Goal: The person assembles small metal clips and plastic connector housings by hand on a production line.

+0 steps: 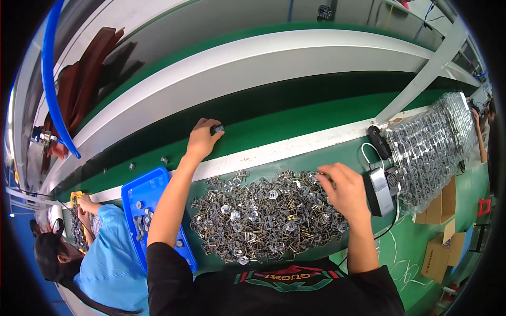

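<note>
Over the green belt (pixel 295 125), the left hand (pixel 202 140) stretches forward.

Bright light — glare on plastic trays (pixel 429 158) — edges bent, corners black.

Left forearm (pixel 175 195) extends forward and slants rightward; the left hand (pixel 202 141) reaches farther out, its thumb and fingers curled in a pinch. Right forearm (pixel 362 243) stands nearly vertical in view; the right hand (pixel 346 190) angles leftward, fingers bent.
</note>
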Demonstrator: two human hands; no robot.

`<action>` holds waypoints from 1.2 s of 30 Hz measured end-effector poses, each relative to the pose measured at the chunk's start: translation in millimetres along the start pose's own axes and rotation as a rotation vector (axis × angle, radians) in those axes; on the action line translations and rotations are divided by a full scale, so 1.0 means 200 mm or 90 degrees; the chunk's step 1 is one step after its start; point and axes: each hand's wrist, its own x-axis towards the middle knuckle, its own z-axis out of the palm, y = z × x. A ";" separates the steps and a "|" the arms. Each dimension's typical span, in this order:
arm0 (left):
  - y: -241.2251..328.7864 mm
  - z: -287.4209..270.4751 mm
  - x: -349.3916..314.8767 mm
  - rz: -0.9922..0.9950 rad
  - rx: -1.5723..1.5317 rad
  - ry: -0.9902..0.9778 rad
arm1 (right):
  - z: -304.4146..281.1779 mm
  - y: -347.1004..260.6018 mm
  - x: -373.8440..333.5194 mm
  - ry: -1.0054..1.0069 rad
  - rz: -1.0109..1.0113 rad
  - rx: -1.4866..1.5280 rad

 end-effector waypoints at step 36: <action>0.82 0.07 -0.82 -0.056 -0.964 -0.098 | 0.02 -0.26 0.04 0.069 -0.223 0.108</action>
